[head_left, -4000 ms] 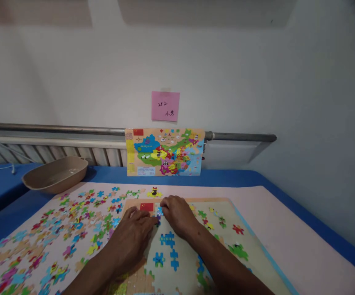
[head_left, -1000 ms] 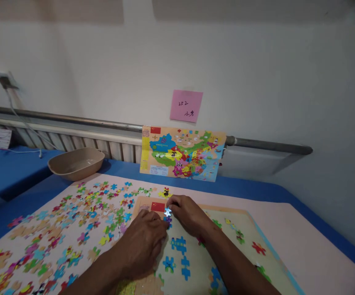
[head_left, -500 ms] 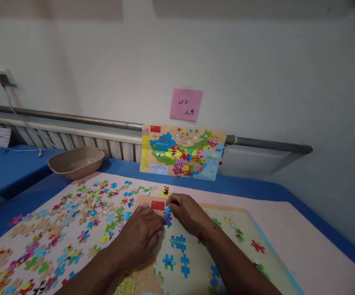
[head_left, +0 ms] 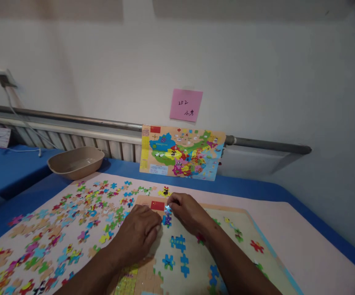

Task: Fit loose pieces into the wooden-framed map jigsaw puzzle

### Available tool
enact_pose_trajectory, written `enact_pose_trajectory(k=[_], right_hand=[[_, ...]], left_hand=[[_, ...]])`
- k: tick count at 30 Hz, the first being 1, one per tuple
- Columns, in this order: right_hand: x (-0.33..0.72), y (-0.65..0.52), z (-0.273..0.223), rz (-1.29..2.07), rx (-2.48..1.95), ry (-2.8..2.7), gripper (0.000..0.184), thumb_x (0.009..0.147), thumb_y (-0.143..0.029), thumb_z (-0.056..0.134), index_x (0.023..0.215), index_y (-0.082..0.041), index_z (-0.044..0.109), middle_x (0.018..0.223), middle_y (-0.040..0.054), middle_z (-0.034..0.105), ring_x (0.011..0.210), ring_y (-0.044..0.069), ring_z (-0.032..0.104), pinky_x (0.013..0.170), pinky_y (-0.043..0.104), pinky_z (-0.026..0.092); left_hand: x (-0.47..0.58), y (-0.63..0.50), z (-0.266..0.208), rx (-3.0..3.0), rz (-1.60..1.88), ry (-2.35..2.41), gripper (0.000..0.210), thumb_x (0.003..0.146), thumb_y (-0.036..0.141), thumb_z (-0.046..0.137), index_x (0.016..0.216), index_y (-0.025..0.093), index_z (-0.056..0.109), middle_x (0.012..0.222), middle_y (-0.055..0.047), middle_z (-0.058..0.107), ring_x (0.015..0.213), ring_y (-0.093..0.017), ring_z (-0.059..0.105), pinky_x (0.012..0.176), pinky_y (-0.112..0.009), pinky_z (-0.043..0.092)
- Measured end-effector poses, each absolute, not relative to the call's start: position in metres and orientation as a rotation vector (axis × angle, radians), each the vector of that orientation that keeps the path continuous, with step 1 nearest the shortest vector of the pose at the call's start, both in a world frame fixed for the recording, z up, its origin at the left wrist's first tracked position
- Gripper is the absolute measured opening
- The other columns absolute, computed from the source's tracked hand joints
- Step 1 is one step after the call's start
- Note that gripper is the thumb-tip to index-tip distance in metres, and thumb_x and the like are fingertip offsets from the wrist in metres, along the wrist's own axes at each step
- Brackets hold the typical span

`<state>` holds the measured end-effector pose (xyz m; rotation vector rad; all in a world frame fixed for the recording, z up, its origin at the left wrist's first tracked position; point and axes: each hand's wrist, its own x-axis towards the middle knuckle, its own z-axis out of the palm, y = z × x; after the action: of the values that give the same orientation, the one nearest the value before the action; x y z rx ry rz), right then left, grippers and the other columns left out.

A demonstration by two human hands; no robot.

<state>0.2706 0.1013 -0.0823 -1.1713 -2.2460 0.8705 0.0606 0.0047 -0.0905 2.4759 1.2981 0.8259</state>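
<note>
Beside the flag corner of the puzzle board (head_left: 202, 246), my right hand (head_left: 186, 211) pinches a light-blue jigsaw piece (head_left: 168, 208) between thumb and forefinger. Just below that piece lie blue and purple joined jigsaw pieces (head_left: 167, 220). My left hand (head_left: 142, 229) is closed, its fingers bent, with the fingertips at the left edge of these pieces; what its fingers hold, if anything, is hidden. Blue joined pieces with lettering (head_left: 178, 242) and a blue-green piece (head_left: 168, 262) lie farther down the board. Assembled tan and yellow pieces (head_left: 148, 276) fill its lower left.
Many loose jigsaw pieces (head_left: 82, 213) spread over the pink sheet on the left. A beige basin (head_left: 76, 163) stands behind them. The picture map (head_left: 183, 153) leans against a pipe (head_left: 269, 145) at the wall. A yellow piece (head_left: 165, 191) lies above the board.
My left hand has drawn back slightly to the left, showing more of the blue and purple pieces. My right hand has barely moved.
</note>
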Motion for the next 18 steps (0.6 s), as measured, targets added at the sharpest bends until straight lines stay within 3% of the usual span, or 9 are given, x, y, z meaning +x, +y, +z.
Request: enact_pose_trajectory(k=[7, 11, 18], right_hand=[[0.27, 0.096, -0.074, 0.833, -1.249, -2.214, 0.014, 0.083, -0.015, 0.052, 0.082, -0.02, 0.065, 0.08, 0.0008, 0.069, 0.076, 0.017, 0.059, 0.066, 0.027, 0.035], [0.275, 0.093, -0.061, 0.825, -1.307, -2.215, 0.014, 0.083, -0.012, 0.053, 0.08, -0.02, 0.064, 0.077, 0.0003, 0.067, 0.073, 0.017, 0.057, 0.065, 0.027, 0.033], [0.297, 0.066, -0.057, 0.811, -1.487, -2.116, 0.014, 0.083, -0.014, 0.051, 0.077, -0.02, 0.063, 0.071, 0.0006, 0.065, 0.066, 0.017, 0.055, 0.06, 0.027, 0.033]], left_hand=[[0.056, 0.007, -0.086, 2.276, 1.051, 1.431, 0.027, 0.101, 0.028, 0.044, 0.094, 0.023, 0.069, 0.089, -0.004, 0.072, 0.088, -0.023, 0.062, 0.084, -0.04, 0.041], [0.055, 0.008, -0.079, 2.027, 1.196, 1.458, 0.027, 0.1, 0.034, 0.048, 0.094, 0.023, 0.072, 0.099, -0.005, 0.075, 0.096, -0.023, 0.065, 0.087, -0.038, 0.045], [0.048, 0.01, -0.047, 1.327, 1.458, 1.301, 0.03, 0.086, 0.045, 0.062, 0.088, 0.019, 0.077, 0.09, -0.005, 0.076, 0.089, -0.022, 0.066, 0.083, -0.034, 0.05]])
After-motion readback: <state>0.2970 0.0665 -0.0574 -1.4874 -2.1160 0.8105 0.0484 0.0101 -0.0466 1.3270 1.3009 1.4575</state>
